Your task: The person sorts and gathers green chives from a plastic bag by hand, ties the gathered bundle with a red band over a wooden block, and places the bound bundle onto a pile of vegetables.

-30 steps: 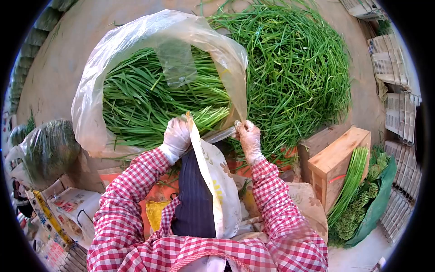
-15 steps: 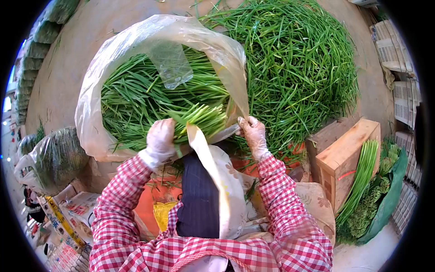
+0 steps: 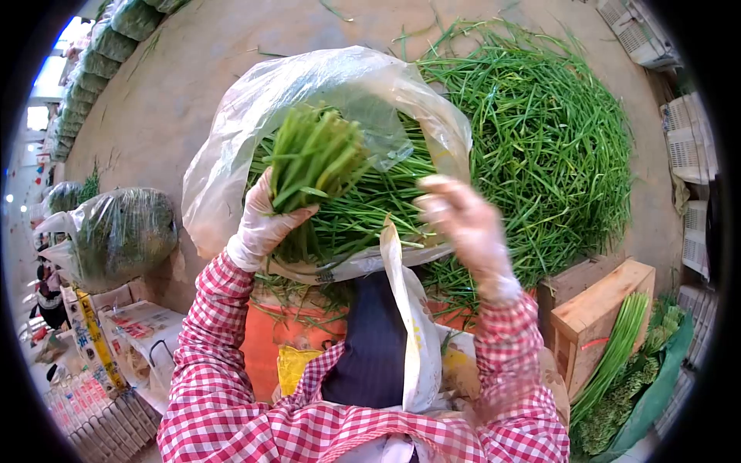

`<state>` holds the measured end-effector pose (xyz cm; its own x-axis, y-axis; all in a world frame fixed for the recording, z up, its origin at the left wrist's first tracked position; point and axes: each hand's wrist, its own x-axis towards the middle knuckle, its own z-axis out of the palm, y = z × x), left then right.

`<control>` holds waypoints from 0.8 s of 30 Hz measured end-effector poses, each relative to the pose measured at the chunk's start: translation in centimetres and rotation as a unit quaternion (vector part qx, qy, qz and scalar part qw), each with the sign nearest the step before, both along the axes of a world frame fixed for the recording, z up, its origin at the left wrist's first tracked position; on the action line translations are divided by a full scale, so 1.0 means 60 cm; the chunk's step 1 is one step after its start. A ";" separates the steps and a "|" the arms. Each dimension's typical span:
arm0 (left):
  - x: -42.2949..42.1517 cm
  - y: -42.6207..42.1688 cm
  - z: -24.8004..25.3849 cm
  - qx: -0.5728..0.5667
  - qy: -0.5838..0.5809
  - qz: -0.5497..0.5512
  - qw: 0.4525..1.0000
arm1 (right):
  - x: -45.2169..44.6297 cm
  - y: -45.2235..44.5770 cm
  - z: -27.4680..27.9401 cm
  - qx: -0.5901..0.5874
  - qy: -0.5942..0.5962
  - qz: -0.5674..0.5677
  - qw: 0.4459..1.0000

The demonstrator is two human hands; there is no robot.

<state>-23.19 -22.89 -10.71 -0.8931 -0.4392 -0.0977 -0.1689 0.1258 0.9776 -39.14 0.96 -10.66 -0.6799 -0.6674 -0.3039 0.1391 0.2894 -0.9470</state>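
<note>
My left hand (image 3: 266,220), in a thin translucent glove, grips a bunch of green stalks (image 3: 316,158) whose cut ends point up toward the camera. The bunch is held over the open mouth of a large clear plastic bag (image 3: 212,181), where more long green stalks (image 3: 370,220) lie. My right hand (image 3: 467,228), also gloved and smeared by motion, is at the bag's right side, apart from the left; its fingertips are blurred. To the right of the bag lies a big loose heap of green stalks (image 3: 548,147).
A wooden box (image 3: 606,305) stands at the lower right beside a bundle of stalks (image 3: 617,351) on green sheeting (image 3: 656,386). White crates (image 3: 691,139) line the right edge. A filled plastic bag (image 3: 123,235) sits at the left, above a printed box (image 3: 143,332).
My left hand has taken hold of a bunch of stalks and lifted it over the bag. My right hand has let go of the bag's edge and moved. The camera view has shifted.
</note>
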 end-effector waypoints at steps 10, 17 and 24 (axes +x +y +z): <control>-0.050 -0.006 0.278 0.130 0.278 -0.006 0.952 | -0.026 0.043 0.177 -0.141 0.083 -0.079 0.983; -0.122 0.164 0.394 0.233 0.380 -0.134 0.885 | 0.077 0.091 0.378 0.010 0.531 0.000 0.848; -0.106 0.285 0.341 0.491 0.396 -0.116 0.768 | 0.141 0.146 0.281 0.193 0.510 -0.093 0.833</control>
<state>-29.56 -5.81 9.77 -0.8864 -0.3216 0.3330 0.4425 -0.7998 0.4056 -30.70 9.72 6.22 -0.7965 -0.5083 0.3274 -0.6046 0.6633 -0.4410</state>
